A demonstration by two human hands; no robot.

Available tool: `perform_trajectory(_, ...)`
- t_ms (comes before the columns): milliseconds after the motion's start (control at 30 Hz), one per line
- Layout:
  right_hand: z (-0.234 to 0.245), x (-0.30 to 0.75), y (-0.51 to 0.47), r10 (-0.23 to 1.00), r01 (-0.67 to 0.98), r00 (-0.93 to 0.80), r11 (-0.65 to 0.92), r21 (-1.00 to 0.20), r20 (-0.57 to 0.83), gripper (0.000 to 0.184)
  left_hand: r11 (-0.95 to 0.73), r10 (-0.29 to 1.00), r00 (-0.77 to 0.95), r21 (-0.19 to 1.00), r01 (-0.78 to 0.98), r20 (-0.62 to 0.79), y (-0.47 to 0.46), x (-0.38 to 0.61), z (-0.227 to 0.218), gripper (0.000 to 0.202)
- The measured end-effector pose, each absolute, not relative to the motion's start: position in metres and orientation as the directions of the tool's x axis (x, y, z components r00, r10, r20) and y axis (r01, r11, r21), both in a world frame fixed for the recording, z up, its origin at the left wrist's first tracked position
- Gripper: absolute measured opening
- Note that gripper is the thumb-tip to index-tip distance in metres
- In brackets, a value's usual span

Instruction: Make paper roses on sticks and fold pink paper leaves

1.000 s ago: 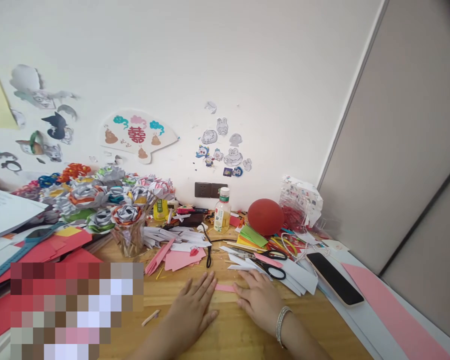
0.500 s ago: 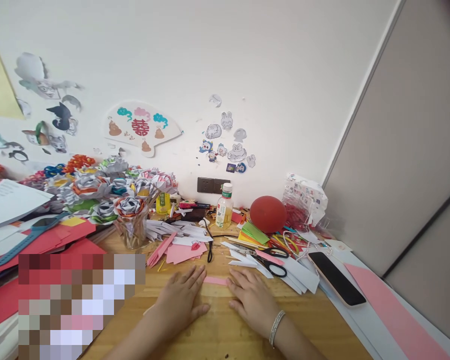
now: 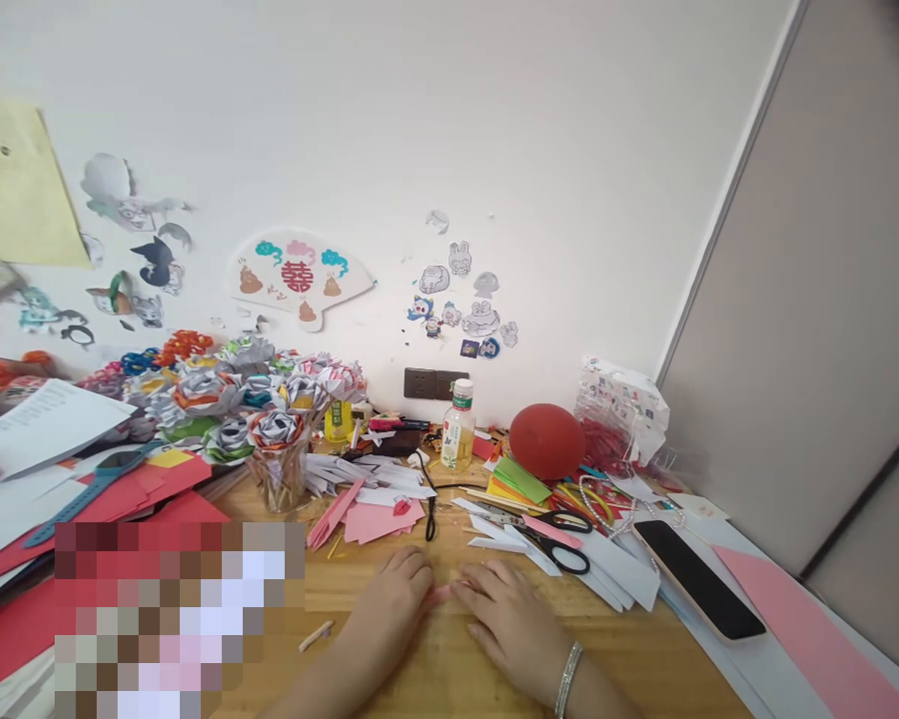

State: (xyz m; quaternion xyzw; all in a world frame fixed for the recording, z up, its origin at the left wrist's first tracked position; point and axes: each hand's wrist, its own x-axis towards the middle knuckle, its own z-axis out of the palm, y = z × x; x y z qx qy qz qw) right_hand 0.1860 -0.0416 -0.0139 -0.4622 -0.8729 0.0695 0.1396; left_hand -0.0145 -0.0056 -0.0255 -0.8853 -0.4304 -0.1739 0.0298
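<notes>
A narrow pink paper strip (image 3: 442, 594) lies on the wooden table between my two hands, its ends hidden under my fingers. My left hand (image 3: 397, 604) is closed at the strip's left end, its fingers curled over and its thumb mostly hidden. On the right end rest the fingers of my right hand (image 3: 505, 609), stretched out, with the thumb apart from them. That wrist wears a silvery bracelet (image 3: 567, 679). Beyond the hands lie pink paper pieces (image 3: 382, 521) and black-handled scissors (image 3: 561, 534).
A small rolled paper piece (image 3: 316, 636) lies left of my left forearm. Paper flowers stand in a clear cup (image 3: 281, 484). Farther back are a bottle (image 3: 456, 429) and a red balloon (image 3: 546, 441). At right lies a phone (image 3: 700, 579); at left, a blue watch (image 3: 82, 499).
My left hand's fingers have gone from lying flat to curled on the strip, and less of the strip shows. The view has shifted, and the rolled paper piece has come into sight.
</notes>
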Motion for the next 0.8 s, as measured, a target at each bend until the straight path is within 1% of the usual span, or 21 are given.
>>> perform_trajectory(67,-0.014,0.186,-0.041,0.834,0.79,-0.515,0.551,-0.269,0.195,0.044,-0.584,0.794,0.535,0.116,0.804,0.29,-0.009,-0.013,-0.022,0.021)
perform_trajectory(133,-0.014,0.187,-0.04,0.84,0.795,-0.5,0.542,-0.272,0.212,0.046,-0.526,0.841,0.486,0.149,0.837,0.238,-0.008,-0.017,-0.016,0.017)
perform_trajectory(200,-0.013,0.187,-0.039,0.844,0.804,-0.48,0.532,-0.267,0.239,0.048,-0.464,0.875,0.418,0.175,0.868,0.246,-0.002,-0.028,-0.008,0.014)
perform_trajectory(233,-0.013,0.188,-0.038,0.847,0.81,-0.466,0.524,-0.261,0.257,0.049,-0.433,0.884,0.377,0.177,0.884,0.277,0.002,-0.036,-0.003,0.018)
perform_trajectory(300,-0.012,0.19,-0.037,0.857,0.834,-0.423,0.495,-0.245,0.293,0.051,-0.313,0.901,0.244,0.148,0.938,0.358,0.012,-0.053,0.007,0.025)
perform_trajectory(333,-0.011,0.192,-0.036,0.865,0.85,-0.391,0.47,-0.237,0.313,0.053,-0.238,0.912,0.175,0.13,0.963,0.371,0.017,-0.061,0.011,0.027)
perform_trajectory(367,-0.01,0.194,-0.034,0.873,0.866,-0.357,0.443,-0.232,0.332,0.053,-0.163,0.915,0.115,0.091,0.982,0.388,0.021,-0.068,0.014,0.028)
perform_trajectory(433,-0.008,0.198,-0.032,0.886,0.894,-0.287,0.384,-0.23,0.363,0.053,-0.07,0.907,0.063,0.002,0.998,0.415,0.028,-0.077,0.015,0.029)
perform_trajectory(467,-0.008,0.2,-0.031,0.891,0.903,-0.261,0.361,-0.232,0.372,0.052,-0.066,0.9,0.076,-0.037,0.997,0.429,0.03,-0.079,0.013,0.03)
perform_trajectory(533,-0.007,0.204,-0.029,0.898,0.916,-0.225,0.328,-0.233,0.378,0.049,-0.159,0.882,0.181,-0.088,0.983,0.436,0.033,-0.079,0.006,0.032)
perform_trajectory(600,-0.008,0.205,-0.028,0.902,0.92,-0.214,0.315,-0.232,0.376,0.046,-0.296,0.859,0.31,-0.098,0.95,0.409,0.035,-0.075,-0.004,0.036)
perform_trajectory(633,-0.008,0.205,-0.028,0.902,0.919,-0.215,0.317,-0.234,0.375,0.044,-0.339,0.854,0.346,-0.089,0.937,0.388,0.037,-0.073,-0.009,0.037)
perform_trajectory(700,-0.01,0.204,-0.028,0.901,0.913,-0.223,0.327,-0.245,0.372,0.039,-0.364,0.86,0.363,-0.068,0.929,0.357,0.041,-0.071,-0.014,0.036)
perform_trajectory(800,-0.012,0.201,-0.028,0.902,0.903,-0.233,0.339,-0.263,0.362,0.038,-0.362,0.869,0.363,-0.066,0.93,0.338,0.047,-0.074,-0.013,0.028)
